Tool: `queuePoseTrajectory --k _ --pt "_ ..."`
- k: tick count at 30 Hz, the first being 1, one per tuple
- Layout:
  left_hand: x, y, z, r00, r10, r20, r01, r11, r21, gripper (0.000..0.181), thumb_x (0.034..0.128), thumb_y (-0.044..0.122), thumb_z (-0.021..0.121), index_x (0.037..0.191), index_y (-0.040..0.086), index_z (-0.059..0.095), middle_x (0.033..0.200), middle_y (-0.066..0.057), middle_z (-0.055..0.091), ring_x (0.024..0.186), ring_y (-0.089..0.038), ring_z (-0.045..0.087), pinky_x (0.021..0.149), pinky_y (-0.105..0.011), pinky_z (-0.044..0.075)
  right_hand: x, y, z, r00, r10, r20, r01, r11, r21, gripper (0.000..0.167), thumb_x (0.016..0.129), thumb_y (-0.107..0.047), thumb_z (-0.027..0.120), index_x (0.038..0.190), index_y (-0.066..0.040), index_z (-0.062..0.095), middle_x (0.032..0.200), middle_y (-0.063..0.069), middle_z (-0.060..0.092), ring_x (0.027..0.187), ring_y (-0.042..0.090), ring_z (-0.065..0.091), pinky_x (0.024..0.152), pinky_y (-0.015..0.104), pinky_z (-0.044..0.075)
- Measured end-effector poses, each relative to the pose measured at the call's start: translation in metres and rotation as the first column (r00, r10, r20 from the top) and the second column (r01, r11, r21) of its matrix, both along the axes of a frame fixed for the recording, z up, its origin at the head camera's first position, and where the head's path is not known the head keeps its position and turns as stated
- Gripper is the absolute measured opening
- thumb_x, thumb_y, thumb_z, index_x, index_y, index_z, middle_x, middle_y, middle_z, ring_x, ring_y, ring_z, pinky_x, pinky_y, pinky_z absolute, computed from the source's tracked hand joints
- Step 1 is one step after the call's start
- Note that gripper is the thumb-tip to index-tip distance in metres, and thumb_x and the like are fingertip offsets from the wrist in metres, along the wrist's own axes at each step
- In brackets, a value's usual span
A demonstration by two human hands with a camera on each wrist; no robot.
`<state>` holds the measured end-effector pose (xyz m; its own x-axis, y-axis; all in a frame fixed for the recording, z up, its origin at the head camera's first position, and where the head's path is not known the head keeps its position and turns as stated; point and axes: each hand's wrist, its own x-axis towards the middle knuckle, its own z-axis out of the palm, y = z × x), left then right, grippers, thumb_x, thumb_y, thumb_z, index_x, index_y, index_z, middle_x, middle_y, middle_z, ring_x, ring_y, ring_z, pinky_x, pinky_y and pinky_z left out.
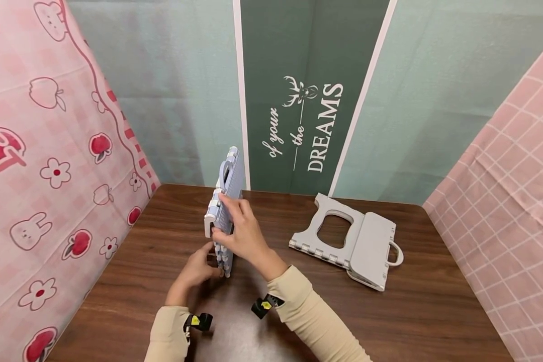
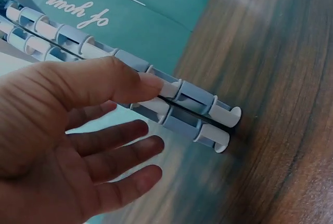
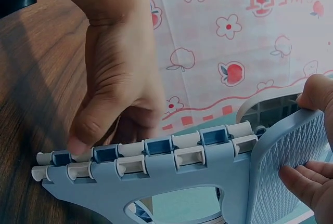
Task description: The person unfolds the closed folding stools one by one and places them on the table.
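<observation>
A folded blue and white folding stool (image 1: 236, 173) stands on its edge at the left-centre of the table. The right hand (image 1: 246, 235) grips its textured panel, thumb and fingers on the panel's edges; in the right wrist view that hand (image 3: 315, 177) shows at the right side. Low at the near end, the left hand (image 1: 195, 269) touches the stool. From the left wrist, the left hand's (image 2: 67, 135) thumb rests on the row of hinges (image 2: 190, 96) while the other fingers extend loosely below. A cutout in the blue leg panel (image 3: 104, 193) faces the right wrist camera.
A light grey folding stool (image 1: 373, 249) lies on the right of the brown table (image 1: 416, 311), its handle loop pointing right. Pink patterned cloths hang at both sides, with a green printed cloth (image 1: 276, 60) behind.
</observation>
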<state>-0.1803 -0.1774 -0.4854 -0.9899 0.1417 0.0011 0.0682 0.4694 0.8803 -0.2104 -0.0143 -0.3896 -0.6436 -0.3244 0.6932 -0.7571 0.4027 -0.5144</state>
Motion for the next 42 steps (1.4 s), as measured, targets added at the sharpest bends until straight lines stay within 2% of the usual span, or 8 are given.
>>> queuePoseTrajectory --k 3,10,17,23,27,31,37,42 --pt "-0.002 -0.001 -0.002 1.000 -0.002 -0.027 0.003 1.000 0.022 0.069 0.0622 -0.009 0.074 0.126 -0.003 0.049 0.110 -0.019 0.059 0.101 -0.037 0.057 0.077 -0.043 0.049 0.000 0.000 0.000 1.000 -0.002 0.005 0.002 1.000 0.009 0.072 0.069 -0.011 0.076 0.134 -0.010 0.046 0.105 0.015 0.046 0.081 0.018 0.054 0.071 0.021 0.047" --pt "-0.004 -0.005 -0.015 0.998 -0.018 -0.052 0.028 0.981 0.191 0.057 0.0662 -0.017 0.067 0.120 -0.006 0.052 0.105 -0.023 0.059 0.098 -0.037 0.058 0.080 -0.043 0.049 0.000 -0.001 0.000 1.000 -0.007 -0.009 0.007 1.000 0.019 0.072 0.069 -0.012 0.076 0.134 -0.009 0.046 0.104 0.015 0.047 0.079 0.018 0.052 0.068 0.021 0.046" --pt "0.003 0.000 0.013 0.998 -0.045 -0.038 0.050 0.988 0.143 0.048 0.0678 -0.017 0.066 0.114 -0.012 0.054 0.102 -0.023 0.061 0.098 -0.041 0.058 0.079 -0.044 0.048 0.000 0.000 0.002 1.000 -0.010 0.003 0.010 1.000 0.019 0.071 0.070 -0.012 0.076 0.135 -0.009 0.046 0.104 0.015 0.047 0.080 0.017 0.052 0.069 0.021 0.046" --pt "-0.009 -0.007 -0.012 0.999 -0.037 -0.038 0.042 0.988 0.151 0.051 0.0661 -0.014 0.071 0.115 -0.007 0.056 0.101 -0.017 0.063 0.098 -0.035 0.059 0.080 -0.045 0.047 0.000 0.002 0.000 0.996 0.050 0.067 -0.049 0.999 -0.016 0.071 0.073 -0.014 0.074 0.138 -0.009 0.044 0.111 0.016 0.047 0.089 0.021 0.054 0.075 0.025 0.049" --pt "-0.011 -0.009 -0.015 0.998 -0.043 -0.045 0.048 0.990 0.129 0.055 0.0658 -0.010 0.073 0.118 -0.006 0.056 0.103 -0.016 0.063 0.099 -0.033 0.059 0.082 -0.044 0.047 0.003 0.009 -0.006 0.981 0.121 0.153 -0.113 0.992 -0.057 0.078 0.074 -0.017 0.075 0.142 -0.007 0.037 0.123 0.018 0.045 0.102 0.027 0.052 0.082 0.032 0.048" --pt "-0.011 -0.011 -0.016 0.999 -0.033 -0.039 0.037 0.993 0.111 0.059 0.0662 -0.008 0.074 0.122 -0.006 0.054 0.105 -0.015 0.063 0.099 -0.031 0.059 0.082 -0.041 0.047 0.006 0.015 -0.017 0.967 0.138 0.213 -0.126 0.990 -0.066 0.086 0.073 -0.020 0.076 0.143 -0.005 0.030 0.126 0.021 0.045 0.109 0.028 0.049 0.086 0.035 0.046" --pt "-0.012 -0.012 -0.017 0.997 -0.065 -0.046 0.071 0.984 0.164 0.058 0.0671 -0.012 0.071 0.122 -0.008 0.053 0.106 -0.019 0.062 0.101 -0.035 0.058 0.083 -0.043 0.046 0.009 0.017 -0.032 0.960 0.142 0.243 -0.124 0.988 -0.086 0.088 0.071 -0.020 0.078 0.142 -0.003 0.029 0.125 0.021 0.047 0.111 0.027 0.048 0.089 0.041 0.043" --pt "-0.014 -0.011 -0.019 0.997 -0.070 -0.027 0.074 0.981 0.180 0.057 0.0669 -0.013 0.071 0.121 -0.008 0.052 0.104 -0.017 0.062 0.099 -0.033 0.059 0.081 -0.038 0.048 0.009 0.018 -0.046 0.961 0.132 0.245 -0.110 0.989 -0.100 0.085 0.070 -0.018 0.079 0.139 0.000 0.033 0.120 0.020 0.049 0.109 0.028 0.049 0.090 0.037 0.042"
